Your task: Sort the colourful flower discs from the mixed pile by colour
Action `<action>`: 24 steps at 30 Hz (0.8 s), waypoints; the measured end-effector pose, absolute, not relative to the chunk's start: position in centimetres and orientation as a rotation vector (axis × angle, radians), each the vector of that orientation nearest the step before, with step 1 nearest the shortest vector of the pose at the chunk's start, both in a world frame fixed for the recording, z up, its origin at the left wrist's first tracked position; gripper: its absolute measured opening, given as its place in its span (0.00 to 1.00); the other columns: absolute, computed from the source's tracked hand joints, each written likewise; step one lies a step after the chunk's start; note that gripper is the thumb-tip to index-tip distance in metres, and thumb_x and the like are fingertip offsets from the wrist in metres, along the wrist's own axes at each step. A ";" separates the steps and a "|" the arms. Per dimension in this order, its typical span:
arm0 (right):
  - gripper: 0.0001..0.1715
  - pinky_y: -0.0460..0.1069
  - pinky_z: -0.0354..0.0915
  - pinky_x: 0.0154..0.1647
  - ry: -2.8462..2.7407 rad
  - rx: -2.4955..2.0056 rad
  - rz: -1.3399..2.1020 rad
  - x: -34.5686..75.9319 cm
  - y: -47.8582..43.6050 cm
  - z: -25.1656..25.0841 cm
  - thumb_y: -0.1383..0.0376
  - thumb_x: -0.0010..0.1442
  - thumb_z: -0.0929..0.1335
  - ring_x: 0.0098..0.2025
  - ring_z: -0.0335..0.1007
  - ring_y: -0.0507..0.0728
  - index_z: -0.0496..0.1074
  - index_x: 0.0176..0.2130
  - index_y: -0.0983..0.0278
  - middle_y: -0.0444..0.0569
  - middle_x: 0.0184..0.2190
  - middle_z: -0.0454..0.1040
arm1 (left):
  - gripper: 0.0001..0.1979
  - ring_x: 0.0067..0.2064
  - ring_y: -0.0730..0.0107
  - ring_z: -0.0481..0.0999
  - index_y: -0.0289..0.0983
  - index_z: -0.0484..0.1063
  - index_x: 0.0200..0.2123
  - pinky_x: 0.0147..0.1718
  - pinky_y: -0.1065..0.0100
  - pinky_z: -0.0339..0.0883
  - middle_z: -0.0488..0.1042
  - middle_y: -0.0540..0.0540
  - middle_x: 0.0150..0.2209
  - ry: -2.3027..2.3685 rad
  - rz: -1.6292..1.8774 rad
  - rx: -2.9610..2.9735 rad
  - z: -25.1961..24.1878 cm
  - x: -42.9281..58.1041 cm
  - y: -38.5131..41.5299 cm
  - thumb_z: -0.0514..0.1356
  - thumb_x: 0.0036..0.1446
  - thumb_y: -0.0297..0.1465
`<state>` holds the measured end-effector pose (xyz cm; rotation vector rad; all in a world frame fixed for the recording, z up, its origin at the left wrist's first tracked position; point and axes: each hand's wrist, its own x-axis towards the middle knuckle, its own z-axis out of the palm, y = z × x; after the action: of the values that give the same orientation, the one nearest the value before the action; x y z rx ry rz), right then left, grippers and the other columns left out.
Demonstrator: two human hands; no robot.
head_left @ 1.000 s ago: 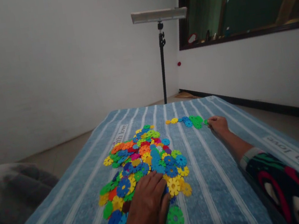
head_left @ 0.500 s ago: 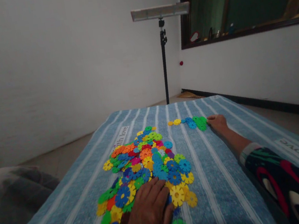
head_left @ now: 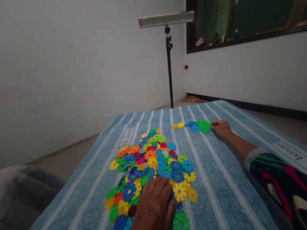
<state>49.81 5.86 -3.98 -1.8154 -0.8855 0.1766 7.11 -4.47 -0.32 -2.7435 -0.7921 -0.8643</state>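
My left hand (head_left: 155, 207) lies palm down with its fingers stretched out on a heap of notched plastic discs (head_left: 150, 154) in blue, yellow, green, orange and red. What lies beneath the palm is hidden. Farther away on the right, my right hand (head_left: 221, 128) reaches to a small cluster of green discs (head_left: 203, 126), with thumb and fingertips closed at the edge of one. Blue discs (head_left: 194, 126) touch the cluster's left side, and a yellow disc (head_left: 181, 125) lies farther left. A single green disc (head_left: 181, 224) rests just right of my left wrist.
Everything lies on a blue and white striped cloth (head_left: 210, 183). A lamp on a black stand (head_left: 169, 70) rises beyond the far edge. At the left, a grey-clothed knee (head_left: 19, 204) shows beside the table. A dark-framed window (head_left: 251, 0) is at upper right.
The view has shifted slightly. Both hands stay at about the same places, the left on the heap and the right at the green discs. No disc has clearly moved.
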 end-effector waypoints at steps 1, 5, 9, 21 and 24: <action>0.20 0.46 0.65 0.28 -0.893 -1.808 0.191 49.7 5.8 -3.9 0.70 0.36 0.65 0.27 0.73 0.56 0.79 0.31 0.68 0.49 0.25 0.79 | 0.12 0.50 0.56 0.75 0.38 0.72 0.45 0.49 0.51 0.70 0.78 0.41 0.46 -0.801 -0.871 -2.741 -0.3 7.1 -4.5 0.55 0.58 0.30; 0.19 0.46 0.65 0.27 -0.904 -1.791 0.213 49.4 5.8 -3.7 0.71 0.35 0.65 0.26 0.73 0.55 0.79 0.30 0.68 0.49 0.23 0.78 | 0.12 0.50 0.56 0.74 0.38 0.72 0.45 0.50 0.51 0.70 0.78 0.41 0.46 -0.811 -0.877 -2.751 -0.3 7.2 -4.5 0.55 0.58 0.30; 0.18 0.47 0.66 0.30 -0.901 -1.791 0.205 49.4 5.8 -3.5 0.71 0.35 0.65 0.28 0.73 0.56 0.79 0.30 0.67 0.48 0.24 0.78 | 0.12 0.49 0.57 0.74 0.39 0.72 0.45 0.50 0.52 0.69 0.77 0.42 0.46 -0.809 -0.876 -2.772 -0.2 7.2 -4.6 0.56 0.57 0.30; 0.21 0.53 0.68 0.44 -0.822 -1.773 0.136 45.8 1.0 -3.5 0.67 0.41 0.67 0.38 0.74 0.61 0.78 0.37 0.70 0.54 0.34 0.80 | 0.09 0.51 0.57 0.71 0.37 0.72 0.42 0.53 0.51 0.64 0.76 0.41 0.46 -0.896 -0.716 -2.914 0.6 7.6 -4.9 0.57 0.57 0.30; 0.20 0.53 0.69 0.40 -0.853 -1.733 0.175 42.9 -1.9 -3.4 0.64 0.43 0.68 0.35 0.74 0.60 0.78 0.37 0.69 0.53 0.32 0.79 | 0.08 0.50 0.58 0.71 0.37 0.72 0.41 0.52 0.53 0.64 0.75 0.41 0.45 -0.920 -0.683 -2.934 0.7 7.7 -4.9 0.57 0.58 0.29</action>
<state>42.95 -1.91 -3.44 -1.7328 -0.8533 0.1748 7.70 -4.89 0.71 -2.9338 -0.9200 -0.6830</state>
